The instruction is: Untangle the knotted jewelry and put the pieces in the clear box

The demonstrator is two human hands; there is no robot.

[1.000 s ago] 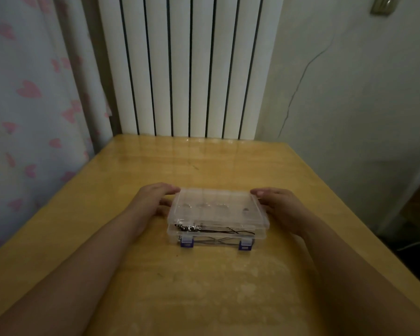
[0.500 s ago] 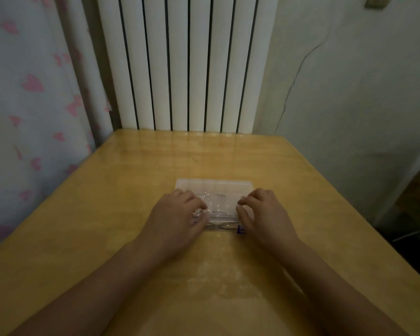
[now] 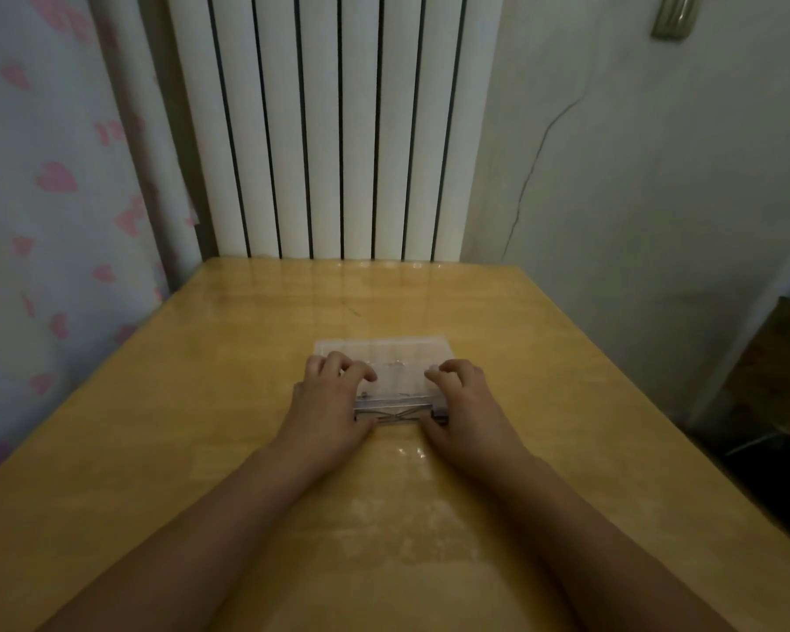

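Now both hands (image 3: 334, 403) around clear box (image 3: 384, 353)

Dim light is falling on a glossy wooden tabletop (image 3: 247, 403). A white ribbed radiator (image 3: 338, 130) is standing behind its far edge, a heart-print curtain (image 3: 42, 198) hanging left, a cracked pale wall (image 3: 635, 175) rising right.

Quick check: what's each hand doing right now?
Left hand: fingers curled onto the box lid, thumb at its front edge, gripping it.
Right hand: same, gripping the box.
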